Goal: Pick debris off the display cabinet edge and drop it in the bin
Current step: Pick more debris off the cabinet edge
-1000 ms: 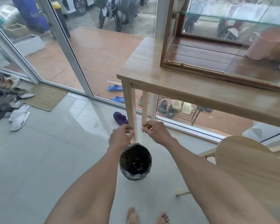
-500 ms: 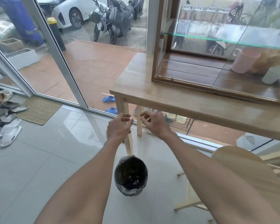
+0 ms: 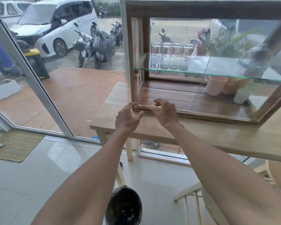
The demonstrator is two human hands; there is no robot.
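A wood-framed glass display cabinet [image 3: 201,10] stands on a wooden table [image 3: 201,133]. Both hands hover at the left end of its front bottom edge [image 3: 201,114]. My left hand [image 3: 127,117] has its fingers spread and holds nothing. My right hand [image 3: 164,111] is just right of it, fingers curled loosely apart over the edge rail. A small pale speck of debris [image 3: 139,105] lies on the rail between the two hands. The bin [image 3: 123,207], lined with a black bag and holding bits of debris, stands on the floor below, between my forearms.
Several glasses [image 3: 171,56] stand on the cabinet's glass shelf; a pink cup [image 3: 215,86] and a white cup [image 3: 241,96] sit on its floor. A round wooden chair [image 3: 279,176] is at lower right. Glass doors [image 3: 39,88] and a doormat [image 3: 15,145] are at left.
Both hands rose from above the bin, near the table leg, up to the cabinet's front edge. The view lifted with them, so the bin now sits at the bottom of the frame.
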